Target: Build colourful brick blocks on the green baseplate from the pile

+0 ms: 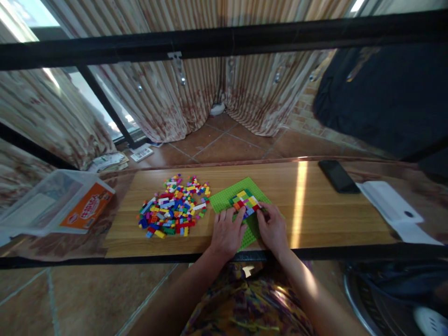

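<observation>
A green studded baseplate [221, 199] lies turned cornerwise at the table's front edge. On it sits a close-packed patch of building bricks [245, 201] in yellow, red, orange, blue and other colours. My left hand [226, 233] rests over the plate's left part, fingers apart, with the index fingertip touching the patch. At the patch's right corner, thumb and fingers of my right hand [272, 227] close against the bricks there. Whether a loose brick is between them is hidden. To the left spreads a pile of loose bricks [173, 207] in many colours and sizes.
A clear plastic box [79, 179] with an orange label stands at the far left of the wooden table [325, 224]. On the right lie a black phone [338, 176] and a white box-like item [394, 203]. A dark metal bar [224, 41] crosses beyond the table, before striped curtains.
</observation>
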Action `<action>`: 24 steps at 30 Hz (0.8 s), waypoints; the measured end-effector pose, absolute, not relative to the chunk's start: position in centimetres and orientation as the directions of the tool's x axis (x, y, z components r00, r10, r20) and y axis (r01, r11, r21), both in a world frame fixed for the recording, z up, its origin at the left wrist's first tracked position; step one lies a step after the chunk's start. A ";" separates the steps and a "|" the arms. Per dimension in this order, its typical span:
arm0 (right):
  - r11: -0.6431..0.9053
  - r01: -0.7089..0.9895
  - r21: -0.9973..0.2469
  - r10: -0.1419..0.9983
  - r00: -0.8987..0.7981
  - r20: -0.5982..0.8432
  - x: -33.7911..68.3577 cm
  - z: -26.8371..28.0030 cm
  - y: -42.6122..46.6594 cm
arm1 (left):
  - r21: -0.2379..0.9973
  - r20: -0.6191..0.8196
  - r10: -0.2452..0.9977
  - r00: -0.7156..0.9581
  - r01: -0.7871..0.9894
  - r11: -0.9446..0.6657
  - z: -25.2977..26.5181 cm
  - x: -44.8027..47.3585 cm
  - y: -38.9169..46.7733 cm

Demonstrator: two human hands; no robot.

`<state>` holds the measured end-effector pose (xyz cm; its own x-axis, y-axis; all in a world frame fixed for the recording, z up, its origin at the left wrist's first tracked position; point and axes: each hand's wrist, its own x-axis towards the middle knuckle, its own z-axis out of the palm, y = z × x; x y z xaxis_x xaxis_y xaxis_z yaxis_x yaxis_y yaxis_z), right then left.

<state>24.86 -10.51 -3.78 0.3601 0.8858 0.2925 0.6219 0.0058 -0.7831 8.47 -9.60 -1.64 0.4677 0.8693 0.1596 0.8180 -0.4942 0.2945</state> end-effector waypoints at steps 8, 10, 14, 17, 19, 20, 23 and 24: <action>0.016 0.633 -0.774 0.891 0.342 0.298 25.0 -3.9 -10.5 | 0.385 0.185 0.867 0.462 0.778 -0.497 -1.9 7.6 -10.3; 0.022 0.645 -0.764 0.893 0.331 0.305 25.0 -3.8 -10.5 | 0.366 0.184 0.867 0.464 0.786 -0.499 -2.0 7.6 -10.4; 0.022 0.654 -0.756 0.891 0.330 0.312 25.0 -3.8 -10.5 | 0.309 0.175 0.867 0.467 0.810 -0.499 -2.2 7.8 -10.3; 0.015 0.645 -0.764 0.891 0.338 0.303 25.0 -4.0 -10.5 | 0.270 0.176 0.859 0.481 0.815 -0.512 -2.4 7.9 -10.1; 0.012 0.647 -0.762 0.889 0.341 0.304 25.0 -4.1 -10.5 | 0.259 0.171 0.857 0.486 0.817 -0.515 -2.4 7.9 -10.0; 0.013 0.651 -0.759 0.889 0.341 0.307 25.0 -4.2 -10.5 | 0.259 0.167 0.857 0.487 0.817 -0.515 -2.4 7.9 -10.0; 0.024 0.664 -0.747 0.887 0.332 0.323 25.1 -4.2 -10.5 | 0.272 0.165 0.863 0.478 0.818 -0.506 -2.3 7.9 -10.1; 0.028 0.669 -0.743 0.886 0.327 0.328 25.1 -4.2 -10.5 | 0.281 0.168 0.865 0.473 0.818 -0.502 -2.2 7.9 -10.1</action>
<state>25.11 -10.48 -4.22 0.3274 0.8862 0.3278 0.6688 0.0276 -0.7429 7.93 -10.10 -2.23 0.4730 0.8650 0.1676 0.8181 -0.5018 0.2809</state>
